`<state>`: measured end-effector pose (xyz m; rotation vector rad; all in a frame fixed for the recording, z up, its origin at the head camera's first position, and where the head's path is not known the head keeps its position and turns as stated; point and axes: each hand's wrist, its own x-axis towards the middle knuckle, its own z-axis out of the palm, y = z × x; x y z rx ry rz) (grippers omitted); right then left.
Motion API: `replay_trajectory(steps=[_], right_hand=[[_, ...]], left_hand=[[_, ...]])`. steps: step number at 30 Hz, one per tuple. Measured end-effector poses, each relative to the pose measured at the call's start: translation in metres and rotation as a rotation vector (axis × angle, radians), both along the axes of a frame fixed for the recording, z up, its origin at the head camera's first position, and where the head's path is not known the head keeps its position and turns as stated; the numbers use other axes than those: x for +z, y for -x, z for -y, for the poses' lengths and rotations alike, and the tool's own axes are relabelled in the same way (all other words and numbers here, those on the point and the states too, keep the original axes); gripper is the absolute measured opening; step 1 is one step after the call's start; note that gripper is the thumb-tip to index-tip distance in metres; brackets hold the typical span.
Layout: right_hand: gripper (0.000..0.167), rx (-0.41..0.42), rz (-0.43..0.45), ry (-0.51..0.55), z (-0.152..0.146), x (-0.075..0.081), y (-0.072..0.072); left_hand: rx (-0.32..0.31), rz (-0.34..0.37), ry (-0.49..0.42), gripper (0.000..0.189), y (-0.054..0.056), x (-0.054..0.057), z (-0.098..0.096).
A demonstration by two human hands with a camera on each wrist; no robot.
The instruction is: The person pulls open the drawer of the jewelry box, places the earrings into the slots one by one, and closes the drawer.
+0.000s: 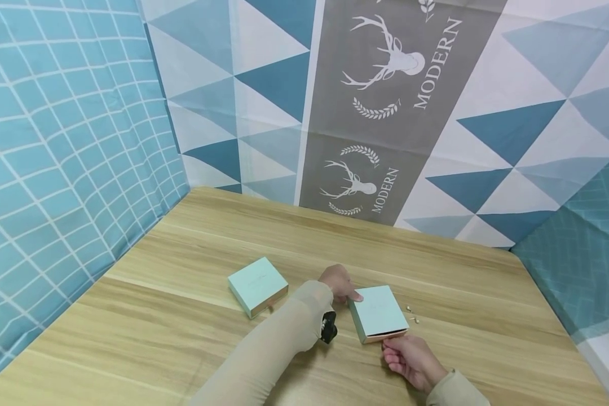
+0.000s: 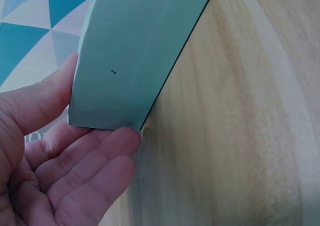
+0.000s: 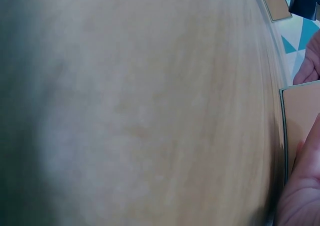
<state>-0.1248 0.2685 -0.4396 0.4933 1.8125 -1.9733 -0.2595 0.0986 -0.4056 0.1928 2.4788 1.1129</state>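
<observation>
A pale mint-green box with a pinkish-tan front lies on the wooden table between the two hands. At its front top edge a dark gap shows. My left hand holds the box's far left corner, thumb on the top; in the left wrist view its fingers curl against the box's end. My right hand is at the box's front face, where thumb and fingers pinch close to a small reddish tab. The fingertips' grip on it is partly hidden.
A second mint-green box, similar in size, lies to the left, a small tab on its front. Several tiny whitish pieces lie right of the held box. Patterned cloths hang behind the table and at its sides.
</observation>
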Motion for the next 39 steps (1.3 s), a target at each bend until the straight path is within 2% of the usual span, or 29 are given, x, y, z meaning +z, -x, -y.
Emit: replay_trajectory(steps=[24,39], right_hand=[[0.024,0.067,0.018,0.016,-0.007,-0.002,-0.008],[0.023,0.077,0.035,0.025,-0.008,-0.001,-0.014]], left_hand=[[-0.017,-0.017,-0.022,0.053,-0.003,0.001,0.003],[-0.021,-0.020,-0.026,0.044,-0.005,0.003,0.005]])
